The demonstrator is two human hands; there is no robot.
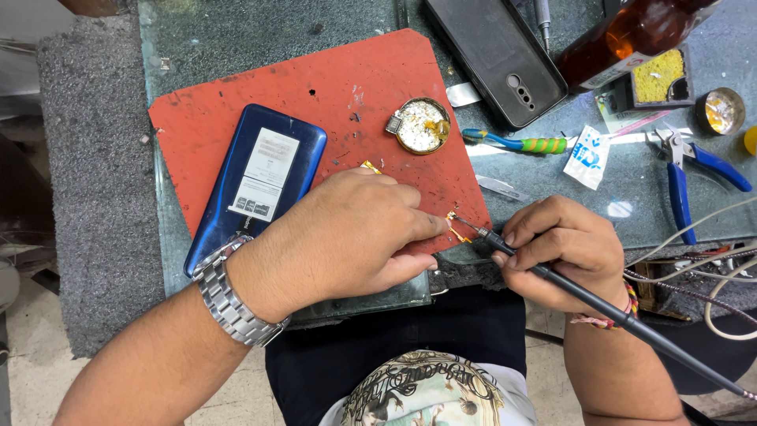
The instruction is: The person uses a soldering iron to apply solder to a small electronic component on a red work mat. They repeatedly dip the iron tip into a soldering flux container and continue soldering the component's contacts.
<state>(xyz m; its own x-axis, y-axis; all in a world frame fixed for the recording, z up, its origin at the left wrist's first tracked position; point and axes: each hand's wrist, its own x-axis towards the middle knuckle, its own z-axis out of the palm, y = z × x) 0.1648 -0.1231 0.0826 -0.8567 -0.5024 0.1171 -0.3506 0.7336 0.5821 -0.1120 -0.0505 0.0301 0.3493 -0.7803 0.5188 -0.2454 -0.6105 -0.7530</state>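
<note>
Pinning the thin, likely fragile flex strip [457,226] by its edge, left hand [347,233] fingers closed; right hand [564,248] grips soldering iron [599,304].

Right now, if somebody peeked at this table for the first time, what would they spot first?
Probably the big orange-red rubber mat in the middle, with a shiny blue phone lying face down on it. At the mat's front edge, the left hand pins a tiny gold part while the right hand touches it with a thin black soldering iron.
</note>
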